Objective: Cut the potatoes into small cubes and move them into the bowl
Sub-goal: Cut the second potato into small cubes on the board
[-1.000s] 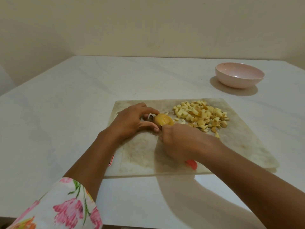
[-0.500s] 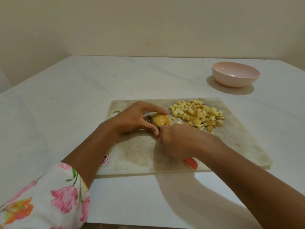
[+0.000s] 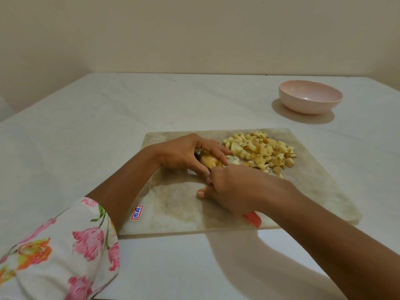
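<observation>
Fingers (image 3: pixel 216 151) of the left hand (image 3: pixel 184 152) are seen, in the head view, arched over a potato piece (image 3: pixel 208 161), with the thumb set against its near side, so that the piece is pinned to the cutting board (image 3: pixel 313 187). The right hand (image 3: pixel 233 189) is curled round a knife (image 3: pixel 253 219), of which only the red handle end is shown, below the wrist; the blade is hidden behind the knuckles, and where it meets the potato cannot be told. A heap of potato cubes (image 3: pixel 262 151) is spread on the far right part of the board, just beside the left fingertips. The bowl (image 3: pixel 307 106), pink and with nothing seen inside, is set on the table (image 3: pixel 108 126) well apart from the board, beyond its far right corner.

The step in hand is judged to be the dicing of the only uncut piece in view; no cube has been moved to the bowl, so the transfer is wholly left to do. For the cut to be done well, the left fingertips should be tucked back from the blade line, since the piece is small and rounded and may roll; it would best be laid on a flat cut face. Even strokes should be made, so that the new cubes match the heap, and the heap should not be scattered off the board by the knife hand
</observation>
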